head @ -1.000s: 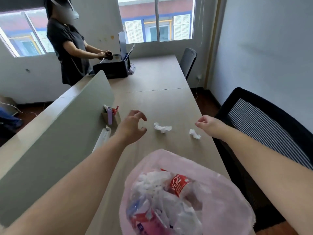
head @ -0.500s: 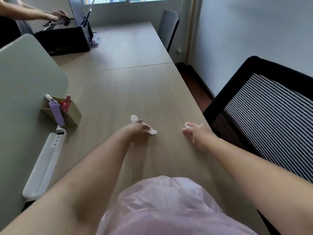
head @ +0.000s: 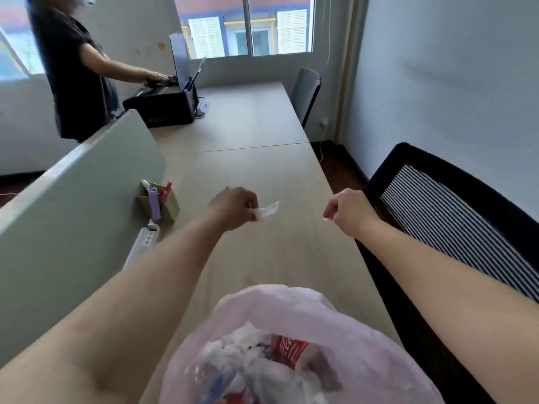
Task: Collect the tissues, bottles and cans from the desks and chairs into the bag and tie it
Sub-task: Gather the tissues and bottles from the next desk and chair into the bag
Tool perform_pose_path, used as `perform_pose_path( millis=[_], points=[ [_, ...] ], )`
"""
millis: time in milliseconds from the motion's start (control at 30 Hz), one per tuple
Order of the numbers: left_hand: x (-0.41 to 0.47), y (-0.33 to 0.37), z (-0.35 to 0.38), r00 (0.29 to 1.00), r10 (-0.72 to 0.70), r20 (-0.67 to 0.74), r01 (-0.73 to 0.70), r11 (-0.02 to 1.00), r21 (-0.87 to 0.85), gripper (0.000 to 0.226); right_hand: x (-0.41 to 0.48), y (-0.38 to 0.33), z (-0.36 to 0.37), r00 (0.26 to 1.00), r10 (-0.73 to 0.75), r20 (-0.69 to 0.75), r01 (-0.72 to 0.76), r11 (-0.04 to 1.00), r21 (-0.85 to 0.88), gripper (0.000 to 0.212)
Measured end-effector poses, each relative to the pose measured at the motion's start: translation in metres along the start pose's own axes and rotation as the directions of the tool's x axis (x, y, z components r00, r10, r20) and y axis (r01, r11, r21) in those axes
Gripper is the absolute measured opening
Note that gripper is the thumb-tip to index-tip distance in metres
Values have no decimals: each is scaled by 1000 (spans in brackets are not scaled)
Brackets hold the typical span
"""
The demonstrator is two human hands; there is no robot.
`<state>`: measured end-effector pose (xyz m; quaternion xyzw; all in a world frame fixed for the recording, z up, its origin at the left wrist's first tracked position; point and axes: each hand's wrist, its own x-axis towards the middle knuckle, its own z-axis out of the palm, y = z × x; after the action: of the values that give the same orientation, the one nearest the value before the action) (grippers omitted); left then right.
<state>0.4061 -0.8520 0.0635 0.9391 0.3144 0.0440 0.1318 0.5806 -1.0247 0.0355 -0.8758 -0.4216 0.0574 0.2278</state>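
Holding a crumpled white tissue (head: 267, 211) pinched in its curled fingers, the left hand (head: 233, 207) hovered above the wooden desk (head: 262, 158). The right hand (head: 351, 211), near a black mesh chair (head: 452, 205), was curled around a smaller tissue scrap (head: 325, 219) that barely showed at its fingertips. A pink plastic bag (head: 379, 345) gaped open nearest the camera, holding tissues and a Coca-Cola bottle (head: 288, 349). Collecting appeared to be under way; next, both hands would need to travel back over the bag's mouth and let go.
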Motion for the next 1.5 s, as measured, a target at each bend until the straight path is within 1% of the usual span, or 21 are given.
perform_pose_path(
  millis=[100, 200, 267, 333, 433, 500, 600, 667, 733, 800, 833, 867, 933, 1000, 1033, 1067, 1133, 1267, 1333, 1400, 1500],
  points=[
    [-45, 24, -41, 998, 3, -70, -6, 999, -31, 16, -37, -30, -46, 996, -62, -65, 73, 981, 179, 15],
    [-101, 44, -77, 996, 9, -92, -16, 997, -81, 11, -82, -58, -87, 990, -112, -88, 134, 939, 318, 13],
    [-140, 54, -89, 998, 3, -64, -10, 993, -121, 10, -119, -72, -105, 987, -145, -63, 158, 906, 392, 12],
    [-174, 60, -91, 1000, -5, 16, 8, 990, -137, 11, -154, -82, -110, 983, -183, 22, 159, 903, 400, 11],
    [-216, 66, -67, 992, -24, 121, 42, 987, -153, 17, -201, -90, -92, 954, -253, 160, 194, 929, 314, 18],
    [-236, 70, -35, 989, -58, 140, 76, 989, -127, 21, -224, -90, -66, 952, -262, 157, 219, 945, 243, 20],
    [-257, 68, 14, 995, -97, 37, 97, 995, 14, 29, -248, -81, -25, 950, -292, 107, 291, 956, 24, 22],
    [-268, 64, 33, 999, -51, 0, 50, 977, 207, 32, -257, -69, -10, 916, -383, 116, 399, 899, -182, 22],
    [-278, 57, 41, 995, 7, -100, 24, 953, 303, 31, -263, -56, -9, 894, -446, 36, 432, 841, -326, 20],
    [-287, 50, 45, 961, 44, -272, 54, 937, 344, 29, -267, -45, -14, 898, -420, -129, 352, 865, -358, 17],
    [-291, 46, 48, 945, 22, -325, 102, 928, 358, 31, -270, -40, -16, 919, -368, -143, 296, 881, -369, 18],
    [-294, 42, 51, 937, -44, -345, 171, 922, 347, 36, -272, -35, -16, 953, -286, -100, 234, 905, -355, 21],
    [-298, 37, 56, 922, -265, -282, 338, 907, 251, 47, -277, -24, -10, 993, -67, 94, 90, 960, -265, 36],
    [-300, 38, 59, 878, -454, -151, 471, 876, 107, 54, -280, -15, -5, 957, 81, 277, -48, 991, -124, 56],
    [-300, 38, 60, 867, -489, -94, 496, 865, 76, 58, -280, -13, -3, 939, 121, 323, -111, 993, -48, 63],
    [-298, 35, 59, 868, -492, -66, 495, 867, 62, 62, -278, -12, -2, 931, 145, 335, -161, 987, 20, 65],
    [-293, 27, 55, 892, -448, -59, 451, 892, 33, 68, -268, -16, -7, 949, 168, 266, -200, 975, 99, 61],
    [-273, 15, 18, 907, -409, -99, 407, 913, -35, 70, -228, -41, -39, 987, 124, 99, -142, 968, 205, 42],
    [-260, 6, -4, 898, -418, -135, 415, 908, -52, 68, -202, -53, -53, 992, 110, 57, -120, 968, 219, 49],
    [-242, -9, -21, 909, -374, -182, 361, 927, -98, 62, -177, -63, -61, 995, 99, 11, -99, 968, 231, 56],
    [-222, -30, -38, 914, -330, -237, 294, 940, -176, 57, -146, -74, -61, 994, 107, -33, -94, 959, 268, 57]
  ],
)
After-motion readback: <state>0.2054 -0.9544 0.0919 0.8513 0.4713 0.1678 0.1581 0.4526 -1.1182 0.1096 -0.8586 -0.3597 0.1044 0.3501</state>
